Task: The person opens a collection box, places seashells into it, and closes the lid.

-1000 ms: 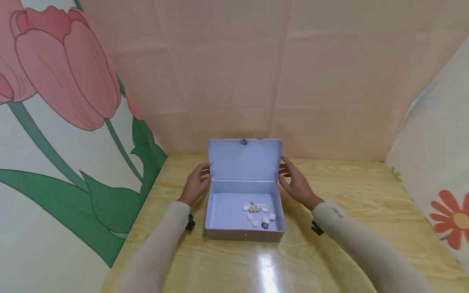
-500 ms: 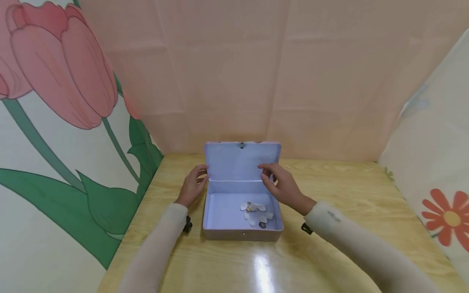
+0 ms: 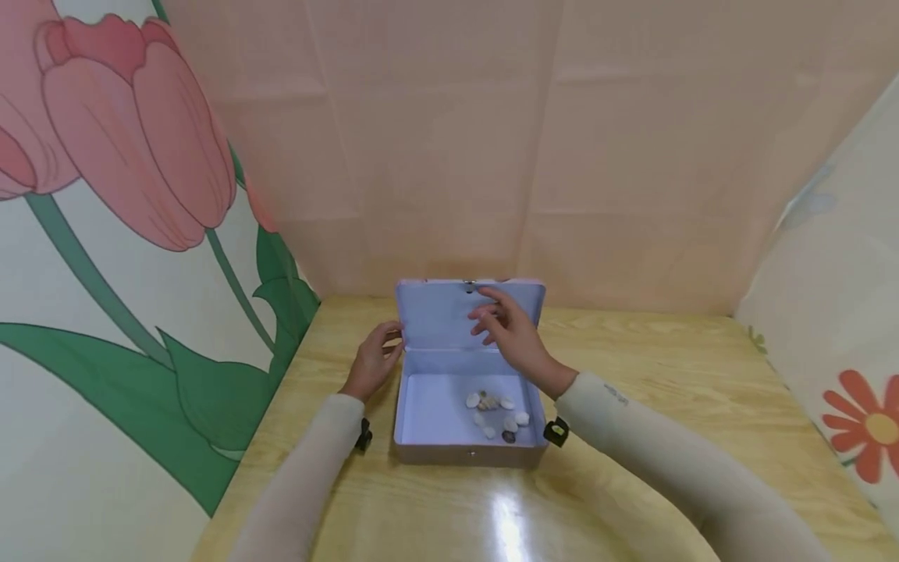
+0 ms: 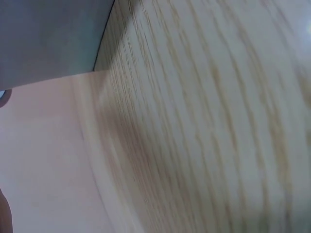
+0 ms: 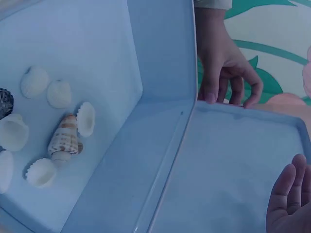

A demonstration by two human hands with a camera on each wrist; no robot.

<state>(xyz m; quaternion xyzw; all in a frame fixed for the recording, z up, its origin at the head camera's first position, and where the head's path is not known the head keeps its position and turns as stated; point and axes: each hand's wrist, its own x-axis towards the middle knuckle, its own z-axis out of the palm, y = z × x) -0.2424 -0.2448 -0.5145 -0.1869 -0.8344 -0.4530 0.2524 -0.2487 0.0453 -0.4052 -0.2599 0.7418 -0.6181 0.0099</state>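
A shallow metal box, pale blue inside, stands on the table with its hinged lid raised. Several seashells lie in its right half, among them a banded spiral shell, white scallop-like shells and a dark shell. My left hand touches the lid's left edge near the hinge with thumb and fingertips, its fingers relaxed. In front of the lid's inner face is my right hand, fingers loosely bent and holding nothing, close to the metal clasp.
The box stands on a light wood-grain table. A peach-coloured cloth backdrop hangs behind it. Side panels carry a printed tulip on the left and a red flower on the right.
My right hand has left the lid's right edge and moved left and up, across the front of the lid. The lid tilts slightly more. My left hand stays at the lid's left edge.
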